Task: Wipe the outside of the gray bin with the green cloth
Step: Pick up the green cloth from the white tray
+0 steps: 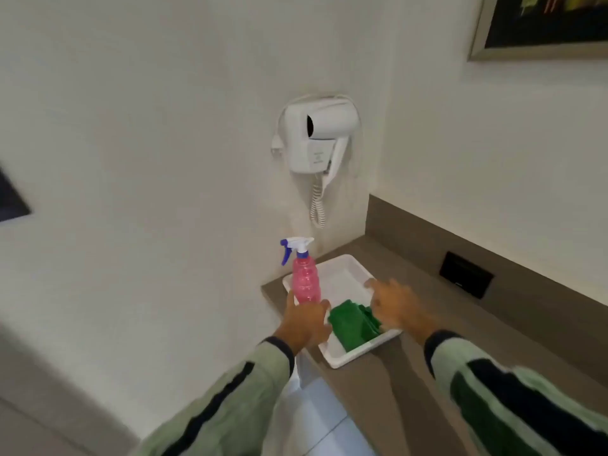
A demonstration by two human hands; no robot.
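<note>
A folded green cloth [352, 324] lies in the near half of a white tray [342, 278] on a brown counter. A pink spray bottle [306, 281] with a white and blue trigger stands at the tray's left side. My left hand [304, 320] is at the base of the bottle, fingers spread around it; whether it grips the bottle I cannot tell. My right hand [396, 304] hovers open over the tray's right rim, just right of the cloth. No gray bin is in view.
The brown counter [427, 363] runs along the right wall with a raised back edge and a black socket plate [465, 274]. A white wall-mounted hair dryer [317, 136] with a coiled cord hangs above the tray. Pale floor tiles show below the counter's left end.
</note>
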